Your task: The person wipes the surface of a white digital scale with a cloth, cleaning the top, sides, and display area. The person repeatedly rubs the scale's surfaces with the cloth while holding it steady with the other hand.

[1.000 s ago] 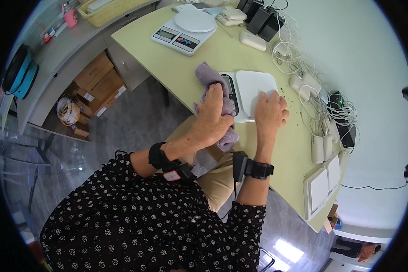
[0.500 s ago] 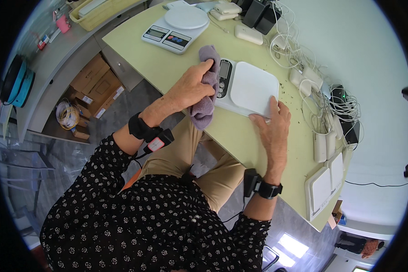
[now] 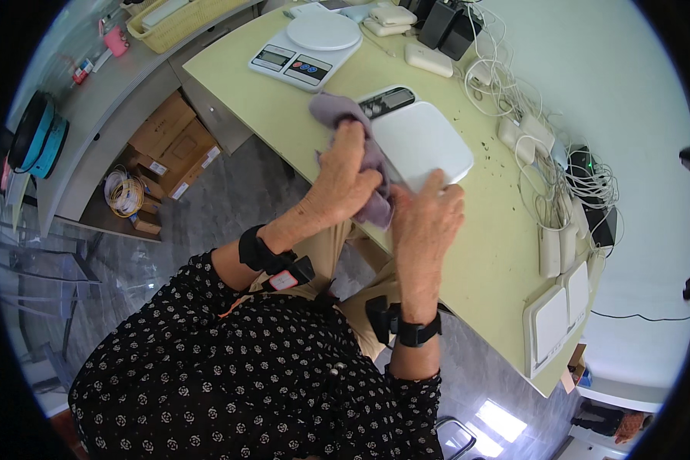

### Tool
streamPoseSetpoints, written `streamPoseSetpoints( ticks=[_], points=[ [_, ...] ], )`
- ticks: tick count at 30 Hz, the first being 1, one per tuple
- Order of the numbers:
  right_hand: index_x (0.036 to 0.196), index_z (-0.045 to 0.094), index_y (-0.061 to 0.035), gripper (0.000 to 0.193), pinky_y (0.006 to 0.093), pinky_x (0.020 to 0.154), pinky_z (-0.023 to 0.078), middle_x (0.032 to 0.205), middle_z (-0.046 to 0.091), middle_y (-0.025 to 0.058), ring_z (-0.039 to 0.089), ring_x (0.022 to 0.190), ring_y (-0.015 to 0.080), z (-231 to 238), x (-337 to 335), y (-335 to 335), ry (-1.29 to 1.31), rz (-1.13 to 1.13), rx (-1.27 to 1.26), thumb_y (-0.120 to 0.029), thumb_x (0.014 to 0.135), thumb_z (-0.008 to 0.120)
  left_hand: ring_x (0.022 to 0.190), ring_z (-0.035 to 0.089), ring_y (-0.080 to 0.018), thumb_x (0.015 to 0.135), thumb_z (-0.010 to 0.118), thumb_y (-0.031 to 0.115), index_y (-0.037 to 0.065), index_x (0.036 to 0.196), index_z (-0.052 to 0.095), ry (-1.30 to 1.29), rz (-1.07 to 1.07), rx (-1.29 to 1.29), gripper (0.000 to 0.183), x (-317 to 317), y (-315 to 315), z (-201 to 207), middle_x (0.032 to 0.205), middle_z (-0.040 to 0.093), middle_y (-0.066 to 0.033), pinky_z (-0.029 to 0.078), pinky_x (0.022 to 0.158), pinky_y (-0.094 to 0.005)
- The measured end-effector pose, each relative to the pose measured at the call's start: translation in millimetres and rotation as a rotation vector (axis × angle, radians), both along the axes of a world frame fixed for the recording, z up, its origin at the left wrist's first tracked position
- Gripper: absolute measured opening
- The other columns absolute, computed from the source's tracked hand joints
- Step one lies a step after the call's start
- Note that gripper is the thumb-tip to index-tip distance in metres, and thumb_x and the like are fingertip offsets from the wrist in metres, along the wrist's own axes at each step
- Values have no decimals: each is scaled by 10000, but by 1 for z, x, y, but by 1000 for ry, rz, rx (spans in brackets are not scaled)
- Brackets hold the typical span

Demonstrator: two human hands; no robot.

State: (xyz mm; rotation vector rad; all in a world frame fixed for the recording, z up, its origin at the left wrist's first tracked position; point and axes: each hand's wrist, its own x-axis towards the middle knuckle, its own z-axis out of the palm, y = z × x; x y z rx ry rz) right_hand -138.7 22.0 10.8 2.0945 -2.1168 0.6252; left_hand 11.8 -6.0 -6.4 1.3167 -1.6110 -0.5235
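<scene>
A: Grip status?
B: Left grip point(image 3: 343, 175) clenched on a purple cloth point(image 3: 375, 156), bunched along the left side of the white scale point(image 3: 425, 139), mid-frame. Right grip point(image 3: 428, 222) at the scale's lower edge, fingers bent. Can't tell if it's pinching or just touching.

A: What can't you see?
B: Right fingertips are motion-blurred. Right thumb meets the cloth's lower end, contact unclear. Cloth and left grip cover the scale's left edge. Display point(image 3: 398, 97) shows, keys beside it smeared. Can't tell if the scale sits flat.

A: Surface and room?
B: Pale green surface point(image 3: 487, 261). Second scale point(image 3: 323, 32) upper centre. Dark specks point(image 3: 488, 146) right of the white scale. Cable tangle point(image 3: 594, 184) upper right, by the pale wall point(image 3: 636, 100). Flat white units point(image 3: 550, 326) lower right. Yellow basket point(image 3: 178, 31) upper left, cut by the frame. Cardboard boxes point(image 3: 178, 146) on the left, grey floor point(image 3: 241, 192) beside them.

A: Edges, room to move?
B: Near edge slants under both forearms, close to the cloth's lower end. Green strip between the two scales. Wider stretch right of the right grip, bounded by cables and white units.
</scene>
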Motion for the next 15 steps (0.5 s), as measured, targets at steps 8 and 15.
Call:
streamPoseSetpoints(
  ticks=[8,15],
  points=[
    [1376,603,7,460,490,899,512,1086,674,240,642,1080,392,33,5,14,-153,116,266,-123,942,684,1157,600,-371,837,665,1,-149,1476,408,36,-29,-98,705,10,9,-1,1318,584,-262,487,1005,-421],
    [1356,627,12,591,537,1013,454,1301,608,250,565,1215,418,23,-30,-47,-175,158,-317,-407,955,742,725,540,-155,791,606,-19,-126,1228,591,627,89,52,450,52,-35,10,807,580,-97,493,689,-301]
  ],
)
